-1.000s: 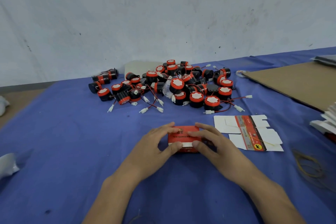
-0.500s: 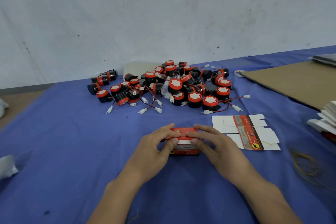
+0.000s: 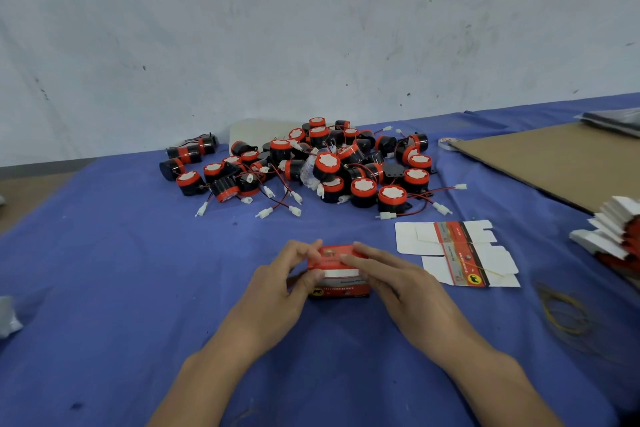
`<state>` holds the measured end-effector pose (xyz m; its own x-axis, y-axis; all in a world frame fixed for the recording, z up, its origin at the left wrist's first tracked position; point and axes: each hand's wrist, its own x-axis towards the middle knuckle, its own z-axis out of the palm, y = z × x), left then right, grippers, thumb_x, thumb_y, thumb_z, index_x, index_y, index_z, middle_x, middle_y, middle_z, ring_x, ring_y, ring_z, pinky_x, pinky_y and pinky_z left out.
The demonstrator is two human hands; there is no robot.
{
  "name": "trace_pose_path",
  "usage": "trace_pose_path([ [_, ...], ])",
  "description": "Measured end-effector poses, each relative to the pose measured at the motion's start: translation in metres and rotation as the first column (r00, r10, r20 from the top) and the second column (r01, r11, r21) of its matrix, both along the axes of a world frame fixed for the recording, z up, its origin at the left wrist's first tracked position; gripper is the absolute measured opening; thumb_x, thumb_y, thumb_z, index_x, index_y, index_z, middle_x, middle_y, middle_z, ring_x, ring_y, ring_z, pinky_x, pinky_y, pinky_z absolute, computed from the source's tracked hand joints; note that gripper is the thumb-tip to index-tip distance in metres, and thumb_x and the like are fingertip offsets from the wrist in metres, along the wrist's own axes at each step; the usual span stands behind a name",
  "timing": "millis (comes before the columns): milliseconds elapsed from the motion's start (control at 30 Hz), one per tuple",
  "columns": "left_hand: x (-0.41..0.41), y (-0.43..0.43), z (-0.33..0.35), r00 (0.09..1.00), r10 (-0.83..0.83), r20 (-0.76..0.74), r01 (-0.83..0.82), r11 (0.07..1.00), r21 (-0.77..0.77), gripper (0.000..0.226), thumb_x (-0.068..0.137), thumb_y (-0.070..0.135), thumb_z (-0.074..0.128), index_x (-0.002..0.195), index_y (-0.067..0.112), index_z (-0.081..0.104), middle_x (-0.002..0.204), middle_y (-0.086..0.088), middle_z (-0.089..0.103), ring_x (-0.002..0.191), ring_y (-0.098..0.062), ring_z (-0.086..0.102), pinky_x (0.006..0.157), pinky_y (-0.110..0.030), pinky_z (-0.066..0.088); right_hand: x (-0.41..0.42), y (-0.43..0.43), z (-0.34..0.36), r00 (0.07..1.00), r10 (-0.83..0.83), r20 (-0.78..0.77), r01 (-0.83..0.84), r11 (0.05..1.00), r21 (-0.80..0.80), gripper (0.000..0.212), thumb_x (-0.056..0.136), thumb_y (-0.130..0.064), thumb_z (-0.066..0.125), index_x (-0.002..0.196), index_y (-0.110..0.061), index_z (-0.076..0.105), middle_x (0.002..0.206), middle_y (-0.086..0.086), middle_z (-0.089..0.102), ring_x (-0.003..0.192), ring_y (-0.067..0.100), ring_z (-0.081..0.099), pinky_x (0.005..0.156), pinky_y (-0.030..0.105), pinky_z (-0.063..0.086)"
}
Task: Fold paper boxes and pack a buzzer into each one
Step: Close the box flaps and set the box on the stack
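Observation:
A small red folded paper box (image 3: 341,282) stands on the blue cloth in front of me. My left hand (image 3: 280,288) grips its left side, thumb on the near face and fingers over the top. My right hand (image 3: 398,284) holds its right side, with fingers laid across the top. Whatever is inside the box is hidden. Behind it lies a heap of black-and-red buzzers (image 3: 332,166) with red wires and white plugs. A flat unfolded box blank (image 3: 457,253), white with a red strip, lies to the right of my hands.
A stack of flat box blanks (image 3: 613,232) sits at the right edge. Brown cardboard sheet (image 3: 554,163) covers the back right. Yellow rubber bands (image 3: 564,312) lie near right. A tape roll (image 3: 448,142) rests by the cardboard. The wall stands close behind the heap.
The box has been turned from lying flat to standing taller between my hands. My fingers have closed in over its top. Both hands stay at the same spot.

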<state>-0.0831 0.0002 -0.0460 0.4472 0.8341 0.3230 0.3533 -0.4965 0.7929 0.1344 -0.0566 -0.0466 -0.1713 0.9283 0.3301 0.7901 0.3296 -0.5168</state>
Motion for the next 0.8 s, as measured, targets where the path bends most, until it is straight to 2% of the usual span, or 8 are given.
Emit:
trace_pose_path([
  [100,-0.0043,-0.0018,-0.0003,0.999,-0.028,-0.024,0.028,1.000,0.007,0.018,0.101,0.025,0.055,0.102,0.043,0.056,0.134,0.041,0.050,0.122,0.013,0.050,0.089,-0.016,0.050,0.0017,-0.0012,-0.0030,0.995,0.004,-0.104,-0.005,1.000,-0.010,0.039,0.104,-0.023,0.047,0.137,-0.042,0.054,0.152,-0.026,0.037,0.136,0.006,0.046,0.105,0.029,0.047],
  [233,-0.0065,-0.0016,-0.0037,0.995,-0.041,0.095,0.044,0.998,-0.032,0.019,0.100,0.009,0.055,0.102,0.026,0.062,0.134,0.029,0.058,0.128,0.008,0.050,0.095,-0.016,0.048,0.0004,0.0011,-0.0059,0.983,0.004,-0.183,-0.004,1.000,-0.001,0.036,0.103,-0.024,0.052,0.133,-0.042,0.059,0.148,-0.027,0.043,0.134,0.000,0.046,0.104,0.027,0.048],
  [333,-0.0059,-0.0006,-0.0056,0.990,-0.043,0.136,0.049,0.998,-0.043,0.027,0.101,0.006,0.053,0.101,0.030,0.064,0.135,0.021,0.061,0.131,0.002,0.050,0.100,-0.024,0.050,-0.0014,0.0022,-0.0067,0.977,0.011,-0.213,-0.009,1.000,0.011,0.038,0.103,-0.024,0.052,0.128,-0.052,0.056,0.146,-0.030,0.043,0.131,-0.006,0.043,0.103,0.021,0.047],
  [433,-0.0055,-0.0009,-0.0062,0.990,-0.036,0.136,0.041,0.998,-0.038,0.031,0.102,0.007,0.052,0.100,0.037,0.062,0.135,0.021,0.060,0.131,0.002,0.050,0.101,-0.027,0.049,-0.0023,0.0021,-0.0068,0.972,0.014,-0.236,-0.011,1.000,0.013,0.039,0.102,-0.027,0.051,0.125,-0.059,0.052,0.145,-0.031,0.044,0.131,-0.009,0.041,0.103,0.020,0.047],
  [533,-0.0050,-0.0011,-0.0061,0.993,-0.029,0.117,0.031,0.999,-0.020,0.029,0.102,0.011,0.051,0.100,0.038,0.061,0.134,0.024,0.060,0.129,0.003,0.051,0.100,-0.024,0.049,-0.0035,0.0017,-0.0063,0.976,0.014,-0.217,-0.009,1.000,0.026,0.039,0.101,-0.030,0.048,0.126,-0.059,0.053,0.147,-0.029,0.043,0.130,-0.010,0.039,0.103,0.022,0.048],
  [633,-0.0059,-0.0018,-0.0041,0.998,-0.021,0.055,0.020,1.000,0.018,0.027,0.103,0.014,0.050,0.100,0.039,0.059,0.134,0.033,0.055,0.121,0.009,0.054,0.092,-0.017,0.050,-0.0044,0.0002,-0.0065,0.984,0.013,-0.180,-0.006,0.999,0.043,0.044,0.102,-0.026,0.048,0.121,-0.066,0.050,0.148,-0.026,0.043,0.130,-0.004,0.043,0.102,0.027,0.050],
  [700,-0.0073,-0.0024,-0.0034,1.000,-0.026,-0.003,0.026,0.999,0.044,0.025,0.103,0.017,0.050,0.101,0.040,0.057,0.136,0.032,0.054,0.113,0.011,0.057,0.085,-0.018,0.053,-0.0041,0.0003,-0.0076,0.984,0.007,-0.180,0.001,0.999,0.046,0.041,0.102,-0.022,0.051,0.123,-0.057,0.058,0.148,-0.025,0.043,0.129,-0.002,0.044,0.100,0.031,0.051],
  [800,-0.0090,-0.0033,-0.0033,0.999,-0.027,-0.047,0.029,0.999,0.044,0.027,0.102,0.018,0.052,0.103,0.044,0.056,0.136,0.027,0.056,0.108,0.003,0.061,0.084,-0.024,0.055,-0.0039,0.0011,-0.0085,0.984,-0.001,-0.177,0.010,0.999,0.047,0.037,0.101,-0.019,0.055,0.125,-0.046,0.063,0.146,-0.024,0.044,0.128,0.001,0.047,0.098,0.034,0.053],
])
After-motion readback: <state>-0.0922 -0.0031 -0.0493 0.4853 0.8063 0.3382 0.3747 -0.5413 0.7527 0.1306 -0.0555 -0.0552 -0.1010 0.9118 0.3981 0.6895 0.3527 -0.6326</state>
